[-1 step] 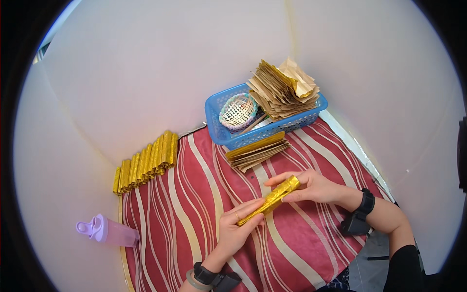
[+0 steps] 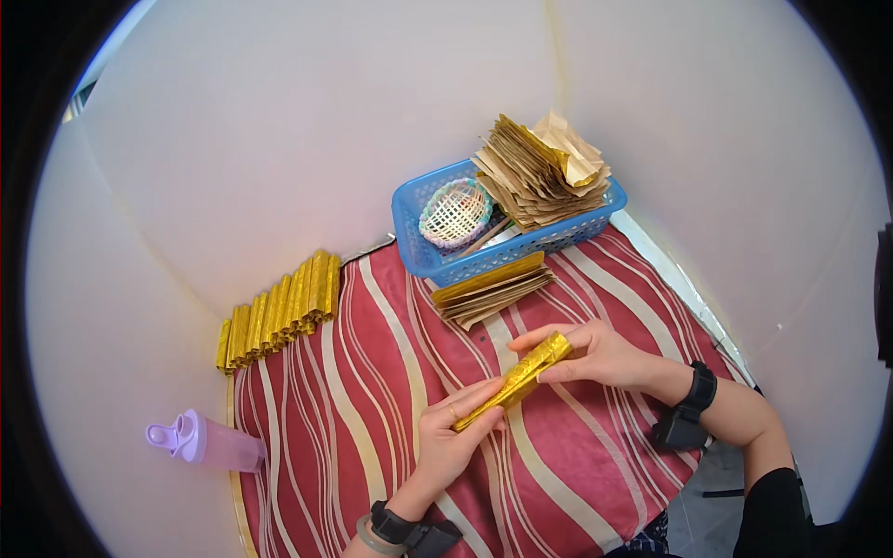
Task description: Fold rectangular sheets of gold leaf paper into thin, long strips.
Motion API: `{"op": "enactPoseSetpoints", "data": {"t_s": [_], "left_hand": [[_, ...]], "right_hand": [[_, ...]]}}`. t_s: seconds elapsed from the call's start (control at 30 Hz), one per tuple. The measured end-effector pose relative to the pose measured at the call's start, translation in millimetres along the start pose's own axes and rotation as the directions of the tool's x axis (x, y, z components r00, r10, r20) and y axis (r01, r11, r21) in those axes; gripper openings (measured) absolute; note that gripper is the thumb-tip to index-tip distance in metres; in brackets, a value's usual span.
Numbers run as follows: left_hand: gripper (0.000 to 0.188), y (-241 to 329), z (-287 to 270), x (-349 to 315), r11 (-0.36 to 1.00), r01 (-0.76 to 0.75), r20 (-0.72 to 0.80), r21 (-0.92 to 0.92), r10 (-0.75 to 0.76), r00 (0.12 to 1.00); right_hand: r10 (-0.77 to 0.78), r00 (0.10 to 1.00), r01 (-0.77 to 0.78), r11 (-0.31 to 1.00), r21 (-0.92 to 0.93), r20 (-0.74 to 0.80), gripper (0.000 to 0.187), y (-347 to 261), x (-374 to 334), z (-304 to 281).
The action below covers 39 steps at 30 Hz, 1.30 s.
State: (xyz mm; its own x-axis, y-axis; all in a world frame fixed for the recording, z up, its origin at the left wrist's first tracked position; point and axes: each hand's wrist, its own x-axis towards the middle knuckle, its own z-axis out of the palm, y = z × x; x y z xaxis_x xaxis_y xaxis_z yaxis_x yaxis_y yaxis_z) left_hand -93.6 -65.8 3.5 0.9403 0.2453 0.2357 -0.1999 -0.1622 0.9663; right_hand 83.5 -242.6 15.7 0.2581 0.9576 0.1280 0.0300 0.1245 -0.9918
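Note:
A rolled sheet of gold foil paper [image 2: 521, 376] is held slantwise over the striped cloth, its far end higher and to the right. My left hand [image 2: 453, 435] pinches the near end, thumb below and fingers above. At the far end, my right hand [image 2: 595, 355] grips the roll between thumb and fingers, the index finger stretched along the far side. Behind the hands lies a fanned stack of folded gold-and-brown paper sheets [image 2: 493, 290]. Several finished-looking gold paper rolls [image 2: 279, 312] are piled in a row at the far left.
A blue plastic basket [image 2: 507, 259] stands at the back, holding a thick stack of brown paper sheets [image 2: 530, 177] and a small woven basket [image 2: 456, 213]. The purple bottle [image 2: 219, 443] lies at the left edge of the red striped tablecloth [image 2: 372, 409]. Pale walls [image 2: 279, 112] enclose the table.
My right fingers have shifted very slightly on the far end of the gold roll, which has turned a little. My left hand keeps its place.

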Motion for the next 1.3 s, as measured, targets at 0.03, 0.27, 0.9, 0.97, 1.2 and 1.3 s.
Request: {"op": "enactPoseSetpoints", "data": {"t_s": [0.03,0.27,0.9,0.97,1.2,1.3], "left_hand": [[0.032,-1,1,0,1.0,-0.001,0.0,0.0,0.001,1.0],[0.032,-15,-4,2,0.997,-0.074,0.036,0.018,0.074,0.997],[0.07,16,19,3,0.679,-0.173,0.207,0.713,0.031,0.978],[0.071,17,21,3,0.664,-0.179,0.201,0.726,0.045,0.979],[0.071,17,27,2,0.582,-0.274,0.225,0.766,0.156,0.962],[0.069,16,29,2,0.563,-0.302,0.217,0.769,0.214,0.952]], "right_hand": [[-0.035,0.998,0.034,0.999,-0.019,-0.054,0.026,1,0,1],[0.034,0.999,-0.034,0.999,0.004,0.03,0.024,2,1,-2],[-0.326,0.945,0.259,0.8,-0.541,-0.031,0.02,-12,-8,8],[-0.374,0.927,0.302,0.77,-0.562,-0.015,0.021,-12,-9,7],[-0.302,0.953,0.272,0.845,-0.461,0.009,0.014,-8,-7,22],[-0.316,0.949,0.285,0.843,-0.455,0.008,0.014,-5,-6,23]]}}
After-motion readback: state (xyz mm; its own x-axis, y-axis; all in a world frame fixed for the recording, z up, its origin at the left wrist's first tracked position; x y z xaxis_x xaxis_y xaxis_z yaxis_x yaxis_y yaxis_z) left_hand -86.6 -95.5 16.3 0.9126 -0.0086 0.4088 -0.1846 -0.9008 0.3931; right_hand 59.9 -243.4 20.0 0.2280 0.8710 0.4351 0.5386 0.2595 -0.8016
